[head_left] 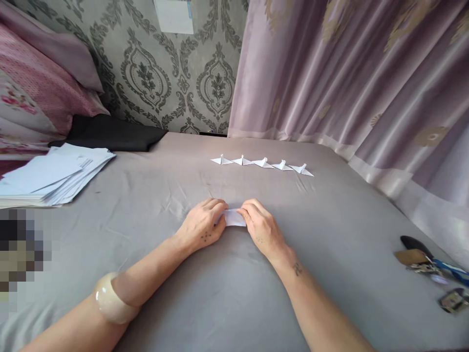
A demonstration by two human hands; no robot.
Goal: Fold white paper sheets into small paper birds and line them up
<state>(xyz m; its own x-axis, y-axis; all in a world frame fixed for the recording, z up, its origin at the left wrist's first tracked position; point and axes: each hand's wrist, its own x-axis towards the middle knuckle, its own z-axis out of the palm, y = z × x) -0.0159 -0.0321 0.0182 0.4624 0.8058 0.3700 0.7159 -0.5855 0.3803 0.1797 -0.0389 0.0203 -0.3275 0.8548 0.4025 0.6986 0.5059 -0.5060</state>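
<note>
Between my hands is a small folded piece of white paper (235, 218), held just above or on the grey sheet; I cannot tell which. My left hand (205, 221) pinches its left end with thumb and fingers. At the right end, my right hand (262, 226) grips the paper the same way. Parts of both ends are hidden under the fingers. Beyond the hands, several folded paper cranes (263, 163) stand in a row, wing tips close together or touching.
A stack of white paper sheets (54, 176) lies at the left, with a black cloth-like item (117, 134) behind it. Keys on a ring (425, 266) and a small dark object (454, 300) rest at the right. Purple curtains (330, 73) border the grey sheet (234, 293).
</note>
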